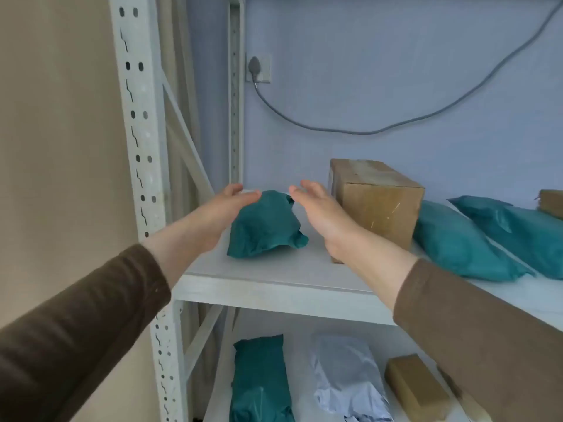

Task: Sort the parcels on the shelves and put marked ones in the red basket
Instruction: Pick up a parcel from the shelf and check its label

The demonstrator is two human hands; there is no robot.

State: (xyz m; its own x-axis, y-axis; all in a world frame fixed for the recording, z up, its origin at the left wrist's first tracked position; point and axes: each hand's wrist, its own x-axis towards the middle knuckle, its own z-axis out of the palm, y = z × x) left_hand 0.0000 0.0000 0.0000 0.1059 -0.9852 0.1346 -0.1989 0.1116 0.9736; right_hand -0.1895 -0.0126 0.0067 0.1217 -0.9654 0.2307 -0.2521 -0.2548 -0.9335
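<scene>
Two hands out over the upper shelf point(274, 278), one on each side of a small teal parcel point(263, 225) near the shelf's left end. Left hand point(217, 213) with fingers straight and together, fingertips point(248, 196) just over the parcel's upper left corner, touching or nearly so (cannot tell which from this angle). Right hand point(320, 217) flat and open too, palm turned toward the parcel, a narrow gap between them. Nothing gripped by either one. Brown sleeves on both arms.

Just right of the parcel, partly behind the right hand, a cardboard box point(377, 205) upright on the same shelf. Right of the box, a long teal bag point(457, 242) lying flat, one end against the box, and beyond that a second teal bag point(524, 229). Further right still, the corner of another brown box point(551, 202) at the frame edge.

Below the parcel, on the lower shelf point(301, 333), a teal bundle point(259, 379) lying lengthwise, then a pale blue-grey bag point(350, 379) to its right, then a small brown box point(417, 388).

Left of the parcel, the white perforated upright point(143, 166) of the rack, with a beige wall past it. Behind and above the parcel, a wall socket point(259, 68) with a grey plug, and a grey cable point(365, 130) sagging across the blue wall toward the upper right.

No red basket in view, and no visible mark on the side of the parcel facing the camera.
</scene>
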